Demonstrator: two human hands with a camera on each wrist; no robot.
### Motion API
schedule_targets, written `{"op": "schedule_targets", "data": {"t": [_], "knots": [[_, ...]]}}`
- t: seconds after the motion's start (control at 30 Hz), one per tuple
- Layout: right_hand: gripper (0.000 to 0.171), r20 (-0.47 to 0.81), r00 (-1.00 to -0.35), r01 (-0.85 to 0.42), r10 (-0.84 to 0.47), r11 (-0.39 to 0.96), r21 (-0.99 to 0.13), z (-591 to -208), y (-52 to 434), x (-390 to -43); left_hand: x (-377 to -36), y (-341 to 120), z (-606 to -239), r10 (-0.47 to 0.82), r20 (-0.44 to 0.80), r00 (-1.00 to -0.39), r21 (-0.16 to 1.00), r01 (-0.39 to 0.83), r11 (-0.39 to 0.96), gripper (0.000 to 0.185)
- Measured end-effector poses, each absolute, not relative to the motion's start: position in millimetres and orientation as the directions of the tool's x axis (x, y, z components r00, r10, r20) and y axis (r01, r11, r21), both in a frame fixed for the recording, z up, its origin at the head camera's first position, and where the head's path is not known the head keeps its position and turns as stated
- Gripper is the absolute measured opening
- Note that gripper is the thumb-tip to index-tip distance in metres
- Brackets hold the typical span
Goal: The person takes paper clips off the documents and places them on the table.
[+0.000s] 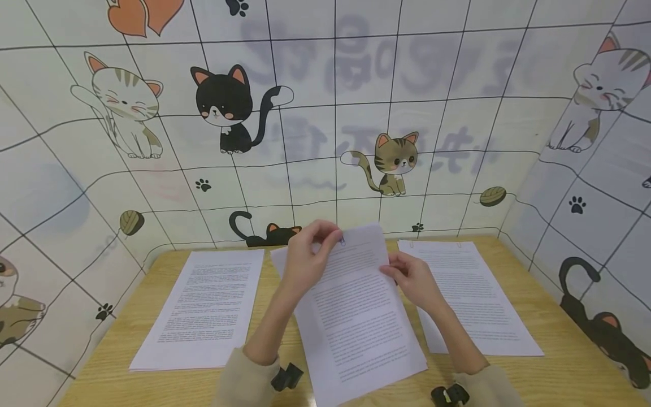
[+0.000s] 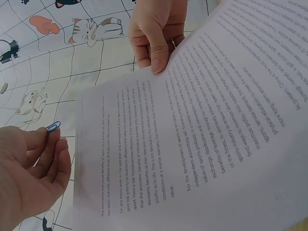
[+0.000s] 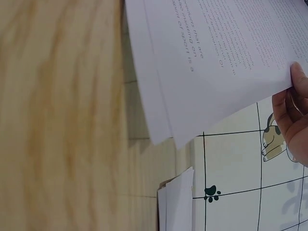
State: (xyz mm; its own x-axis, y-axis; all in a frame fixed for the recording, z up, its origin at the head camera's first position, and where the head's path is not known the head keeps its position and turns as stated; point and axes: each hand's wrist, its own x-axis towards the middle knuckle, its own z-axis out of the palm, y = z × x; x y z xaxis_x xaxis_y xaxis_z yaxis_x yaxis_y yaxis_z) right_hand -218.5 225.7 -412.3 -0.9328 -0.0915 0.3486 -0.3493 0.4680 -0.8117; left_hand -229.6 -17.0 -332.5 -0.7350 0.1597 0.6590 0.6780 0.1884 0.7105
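My left hand (image 1: pixel 308 257) pinches a small blue paper clip (image 2: pixel 53 126) between thumb and fingertip. In the left wrist view the clip is just off the top edge of a few printed sheets (image 1: pixel 361 316). The sheets are held up at a tilt above the table, their lower part toward me. With thumb and fingers, my right hand (image 1: pixel 414 280) grips their right edge near the upper corner. Two slightly offset layers show at a corner of the sheets in the right wrist view.
A printed stack (image 1: pixel 203 311) lies on the wooden table (image 1: pixel 117 345) at the left. Another stack (image 1: pixel 473 299) at the right carries two clips (image 1: pixel 459 245) on its top edge. A cloth wall (image 1: pixel 315 169) with cartoon cats stands close behind and at both sides.
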Motion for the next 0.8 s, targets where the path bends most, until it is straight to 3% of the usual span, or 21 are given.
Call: {"op": "schedule_targets", "data": {"t": [0.57,0.8], "knots": [[0.008,0.338,-0.936,-0.342,-0.095,0.472,-0.813,-411,227,-219,-230,-49,-356,0.246,0.587,-0.772,0.735,0.635,0.24,0.004],[0.009,0.336,-0.939,-0.328,-0.076,0.492,-0.806,-411,228,-218,-229,-60,-362,0.3,0.585,-0.753,0.709,0.655,0.261,0.004]]}}
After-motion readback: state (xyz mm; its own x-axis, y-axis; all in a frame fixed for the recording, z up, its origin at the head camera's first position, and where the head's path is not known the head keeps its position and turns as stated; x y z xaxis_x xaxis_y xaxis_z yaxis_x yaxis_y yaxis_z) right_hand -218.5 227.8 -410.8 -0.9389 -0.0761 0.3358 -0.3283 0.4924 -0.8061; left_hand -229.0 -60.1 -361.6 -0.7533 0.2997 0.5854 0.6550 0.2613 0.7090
